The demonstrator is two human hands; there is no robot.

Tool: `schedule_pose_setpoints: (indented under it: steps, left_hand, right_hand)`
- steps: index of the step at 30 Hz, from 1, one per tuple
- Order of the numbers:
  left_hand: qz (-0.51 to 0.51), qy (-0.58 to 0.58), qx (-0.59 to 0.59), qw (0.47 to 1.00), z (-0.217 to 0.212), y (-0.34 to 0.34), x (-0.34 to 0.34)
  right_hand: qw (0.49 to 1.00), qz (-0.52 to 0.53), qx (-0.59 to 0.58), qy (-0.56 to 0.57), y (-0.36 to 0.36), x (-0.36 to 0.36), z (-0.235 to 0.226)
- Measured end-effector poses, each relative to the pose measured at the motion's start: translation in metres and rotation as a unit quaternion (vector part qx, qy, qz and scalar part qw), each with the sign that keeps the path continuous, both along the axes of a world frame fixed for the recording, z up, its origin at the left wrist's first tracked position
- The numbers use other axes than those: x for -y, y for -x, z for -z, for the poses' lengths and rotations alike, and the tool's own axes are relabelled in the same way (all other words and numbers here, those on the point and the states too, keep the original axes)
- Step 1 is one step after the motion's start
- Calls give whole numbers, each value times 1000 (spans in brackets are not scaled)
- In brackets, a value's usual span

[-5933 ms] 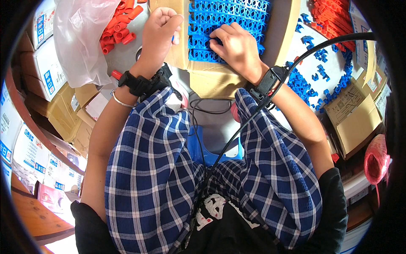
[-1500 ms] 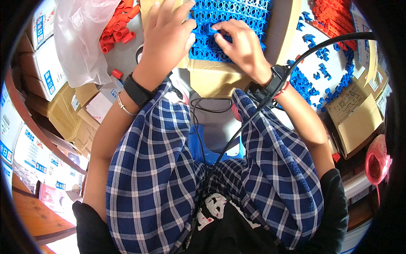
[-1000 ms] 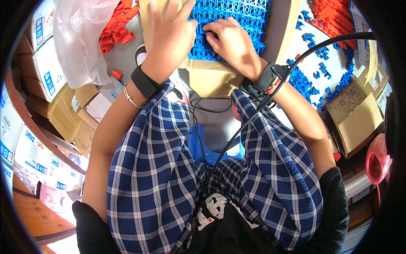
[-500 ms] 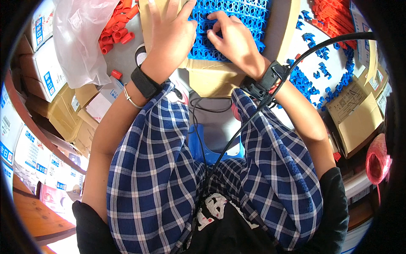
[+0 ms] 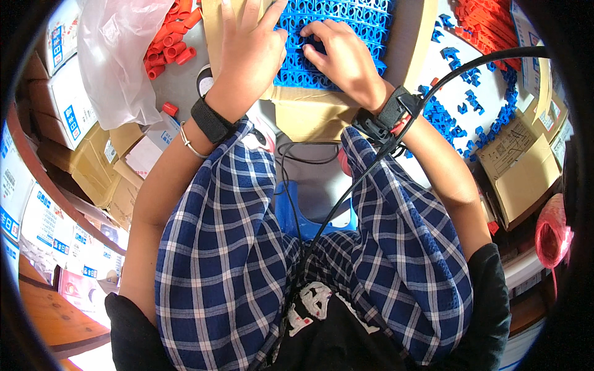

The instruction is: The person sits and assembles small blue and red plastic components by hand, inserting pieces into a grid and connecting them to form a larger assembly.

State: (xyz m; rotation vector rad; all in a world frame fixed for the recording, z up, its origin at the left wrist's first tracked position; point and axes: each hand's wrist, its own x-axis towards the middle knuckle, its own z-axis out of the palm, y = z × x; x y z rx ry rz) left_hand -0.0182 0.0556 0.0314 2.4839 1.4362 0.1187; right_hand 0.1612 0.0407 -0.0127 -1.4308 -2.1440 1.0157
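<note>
Pressing: both hands down on a blue mat (image 5: 337,37) of linked plastic clips, top centre of the view.
Mat: lying flat on a cardboard sheet (image 5: 309,108), beyond the knees; far end cut off by the picture's rim.
Left hand (image 5: 250,52): palm down, fingers spread and released, flat across the mat's left edge and the cardboard beside it; grasping nothing.
Right hand (image 5: 343,55): knuckles up, fingers curled in, tips pinched on a spot of the mat near its middle; whether a loose clip sits between the tips, cannot tell.
Gap between hands: small, fingertips of the two nearly meeting over the mat.
Wrists: black band (image 5: 212,119) on the left, with a thin bangle (image 5: 190,140) just behind it; black strap (image 5: 385,117) on the right, a black cable (image 5: 346,198) running from it down between the legs.
Lap: blue-and-white checked trousers (image 5: 216,247), knees apart, blue stool (image 5: 297,213) showing between.
Left of mat: red tubes (image 5: 170,40) heaped beside a clear bag (image 5: 117,55); one red tube (image 5: 169,109) lying apart near the left wrist.
Right of mat: loose blue clips (image 5: 461,105) scattered on a pale surface, red pieces (image 5: 486,28) stacked past them.
Edges: cartons (image 5: 62,105) stacked at the left, flattened cardboard (image 5: 523,167) at the right.
</note>
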Motion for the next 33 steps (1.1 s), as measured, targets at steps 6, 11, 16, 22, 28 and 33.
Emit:
schedule_pose_setpoints:
  steps: [6,11,16,22,28,33]
  left_hand:
    - [3,10,-41,999,6,-2,4]
    - [25,-17,-85,996,9,8,6]
    - [25,-94,-75,992,17,8,10]
    - [28,-62,10,998,20,-1,19]
    - [15,-58,0,998,22,5,38]
    - [-8,-81,27,996,27,1,48]
  right_hand:
    - [999,14,-29,-37,-10,0,-16]
    - [983,64,-40,-166,-47,10,-42]
    - [940,267,125,-170,-151,59,-26]
    - [782,524,336,29,-289,196,28]
    - [846,470,200,153,-256,207,27]
    - [824,472,231,211,-228,166,24]
